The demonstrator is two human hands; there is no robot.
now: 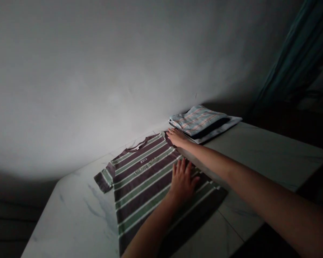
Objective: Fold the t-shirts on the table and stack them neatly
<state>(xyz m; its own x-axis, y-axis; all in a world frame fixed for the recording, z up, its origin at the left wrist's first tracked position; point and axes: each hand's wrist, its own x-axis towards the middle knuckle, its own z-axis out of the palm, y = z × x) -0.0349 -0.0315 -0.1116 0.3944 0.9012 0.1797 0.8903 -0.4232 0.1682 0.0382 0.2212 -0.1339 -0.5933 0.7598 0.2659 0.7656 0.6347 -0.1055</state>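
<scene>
A striped T-shirt in dark purple-brown, green and white lies spread out, front up, on the marble-patterned table. Its collar points toward the wall, and lettering runs across the chest. My left hand rests palm down on the shirt's right side, fingers spread. Farther up, my right hand lies flat on the right sleeve by the shoulder, its fingers stretched out. That sleeve is mostly covered by my right hand and forearm. Part of the shirt's lower half is hidden under my left forearm.
Just beyond my right hand, a stack of folded clothes sits against the wall, a light plaid piece on top with dark and white ones below. A teal curtain hangs at the right. The table's right edge borders a dark area.
</scene>
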